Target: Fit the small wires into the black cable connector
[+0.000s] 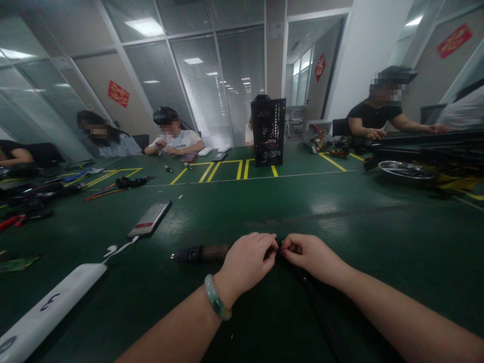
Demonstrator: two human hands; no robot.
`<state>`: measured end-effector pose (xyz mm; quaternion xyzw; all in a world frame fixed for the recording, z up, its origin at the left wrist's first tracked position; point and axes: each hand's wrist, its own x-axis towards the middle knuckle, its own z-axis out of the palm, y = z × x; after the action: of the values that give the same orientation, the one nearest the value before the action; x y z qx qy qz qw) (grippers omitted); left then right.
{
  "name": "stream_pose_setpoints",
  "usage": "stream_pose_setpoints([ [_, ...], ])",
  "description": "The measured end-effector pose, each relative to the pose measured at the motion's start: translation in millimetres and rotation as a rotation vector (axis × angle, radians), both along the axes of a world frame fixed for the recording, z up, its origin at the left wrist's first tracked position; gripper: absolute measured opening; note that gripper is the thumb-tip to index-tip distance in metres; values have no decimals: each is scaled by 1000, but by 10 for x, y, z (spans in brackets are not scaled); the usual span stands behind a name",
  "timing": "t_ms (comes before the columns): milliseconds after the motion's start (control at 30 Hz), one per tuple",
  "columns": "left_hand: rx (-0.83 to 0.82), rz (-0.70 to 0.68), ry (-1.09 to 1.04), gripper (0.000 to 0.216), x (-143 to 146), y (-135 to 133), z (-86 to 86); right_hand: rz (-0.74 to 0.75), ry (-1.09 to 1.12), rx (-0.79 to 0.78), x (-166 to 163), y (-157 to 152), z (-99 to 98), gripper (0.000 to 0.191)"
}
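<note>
My left hand [247, 263] and my right hand [306, 255] meet over the green bench mat [363, 222], and their fingertips pinch a small black part [280, 250]. The fingers hide most of it, so its exact kind is unclear. A black drill chuck [192, 254] on a dark, brownish tool body [215, 252] lies to the left, partly behind my left hand. A dark mass [298, 317] lies beneath my forearms. A pale green bangle [215, 297] circles my left wrist.
A smartphone [149, 219] and a white power strip [49, 312] lie to my left. Tangled wires [30, 194] lie further left. An upright black computer case [268, 132] stands ahead. Several co-workers sit around the bench, and a round metal tray [406, 170] lies at right.
</note>
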<state>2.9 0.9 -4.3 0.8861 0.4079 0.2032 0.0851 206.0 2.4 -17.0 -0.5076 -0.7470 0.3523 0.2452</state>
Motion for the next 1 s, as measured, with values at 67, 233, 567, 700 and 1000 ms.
stream_pose_setpoints([
  [67, 0, -3, 1, 13, 0, 1, -3, 3, 6, -3, 1, 0, 0, 11],
  [233, -2, 30, -3, 18, 4, -4, -11, 3, 13, -2, -8, -9, 11, 12],
  [567, -10, 24, 0, 9, 6, -11, 14, 6, -4, 5, 5, -9, 2, 12],
  [700, -8, 10, -5, 10, 4, 0, -3, -1, -6, 7, 3, -1, -25, 12],
  [1000, 6, -33, -6, 16, 9, -5, 11, -11, -6, 9, -3, 5, -38, 11],
])
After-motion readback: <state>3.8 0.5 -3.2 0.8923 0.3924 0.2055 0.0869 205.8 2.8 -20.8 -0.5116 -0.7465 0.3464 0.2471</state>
